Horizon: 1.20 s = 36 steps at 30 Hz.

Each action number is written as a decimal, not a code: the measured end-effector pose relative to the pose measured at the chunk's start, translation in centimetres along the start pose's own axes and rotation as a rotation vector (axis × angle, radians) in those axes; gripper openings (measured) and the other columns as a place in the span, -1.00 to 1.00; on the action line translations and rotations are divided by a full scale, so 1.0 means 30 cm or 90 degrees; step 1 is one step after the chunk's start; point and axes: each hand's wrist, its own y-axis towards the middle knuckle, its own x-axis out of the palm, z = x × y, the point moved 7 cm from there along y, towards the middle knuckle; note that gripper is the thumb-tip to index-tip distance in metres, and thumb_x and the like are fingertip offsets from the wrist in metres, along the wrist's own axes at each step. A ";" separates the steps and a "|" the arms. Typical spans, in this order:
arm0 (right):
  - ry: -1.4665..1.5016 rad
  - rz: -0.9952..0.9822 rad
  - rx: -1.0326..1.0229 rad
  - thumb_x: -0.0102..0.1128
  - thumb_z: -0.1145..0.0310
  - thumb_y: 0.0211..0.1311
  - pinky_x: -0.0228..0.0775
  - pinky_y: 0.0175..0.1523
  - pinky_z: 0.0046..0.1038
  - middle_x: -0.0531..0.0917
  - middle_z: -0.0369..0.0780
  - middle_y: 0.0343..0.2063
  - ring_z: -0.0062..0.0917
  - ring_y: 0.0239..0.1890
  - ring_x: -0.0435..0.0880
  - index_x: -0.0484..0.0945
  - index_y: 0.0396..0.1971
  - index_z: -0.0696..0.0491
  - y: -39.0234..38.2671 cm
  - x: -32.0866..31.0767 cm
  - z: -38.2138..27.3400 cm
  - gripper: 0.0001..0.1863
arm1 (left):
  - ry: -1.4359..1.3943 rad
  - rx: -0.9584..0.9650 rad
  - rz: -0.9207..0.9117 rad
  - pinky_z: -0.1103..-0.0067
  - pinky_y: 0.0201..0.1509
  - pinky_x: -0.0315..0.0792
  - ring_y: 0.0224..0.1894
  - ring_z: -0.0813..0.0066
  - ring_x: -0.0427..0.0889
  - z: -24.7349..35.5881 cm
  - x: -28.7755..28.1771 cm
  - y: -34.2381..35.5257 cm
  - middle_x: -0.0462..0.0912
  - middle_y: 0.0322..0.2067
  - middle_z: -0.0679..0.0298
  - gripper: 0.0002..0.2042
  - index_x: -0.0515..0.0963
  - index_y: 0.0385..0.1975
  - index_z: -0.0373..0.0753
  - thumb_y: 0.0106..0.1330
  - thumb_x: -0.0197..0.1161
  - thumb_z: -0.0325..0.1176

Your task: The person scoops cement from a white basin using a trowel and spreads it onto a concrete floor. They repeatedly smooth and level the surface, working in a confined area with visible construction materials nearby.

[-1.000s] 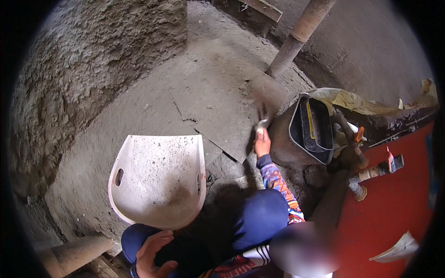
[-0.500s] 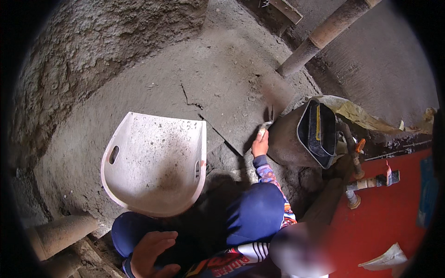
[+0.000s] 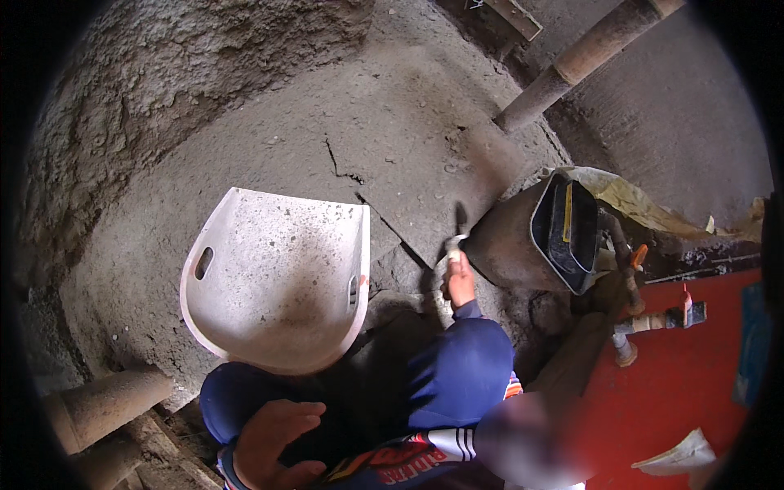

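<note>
My right hand [image 3: 459,282] grips the pale handle of a small trowel [image 3: 460,229], its dark blade held over the grey rough floor [image 3: 392,139], beside a dirty dark container [image 3: 506,245]. A black item with a yellow bar [image 3: 572,237] sits inside that container. My left hand [image 3: 278,441] is low by my bent left knee, fingers curved and apart, holding nothing. A pale plastic scoop-shaped tub [image 3: 273,278], speckled with dirt and with handle slots, lies in front of my knees. A long crack crosses the floor to its right.
A rough wall [image 3: 163,90] rises at upper left. A pipe-like post [image 3: 572,65] stands at upper right; another [image 3: 106,408] lies lower left. At right are plumbing pipes with an orange valve [image 3: 639,256], crumpled sheeting [image 3: 612,192] and a red surface [image 3: 670,392].
My right hand with the trowel has moved slightly toward me since the first frame, and the trowel has shifted its angle. The tub and container appear shifted as my view moves.
</note>
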 end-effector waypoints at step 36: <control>0.094 -0.125 0.111 -0.12 0.18 0.37 -0.01 -0.73 -0.64 0.39 -0.32 -0.61 -0.67 -0.75 0.30 0.34 0.01 -0.03 -0.111 0.013 -0.061 -0.69 | 0.028 0.021 -0.024 0.31 -0.04 0.42 -0.11 0.04 0.57 0.002 0.019 0.022 0.54 -0.09 -0.12 -0.42 0.38 0.03 -0.37 0.01 0.37 -0.23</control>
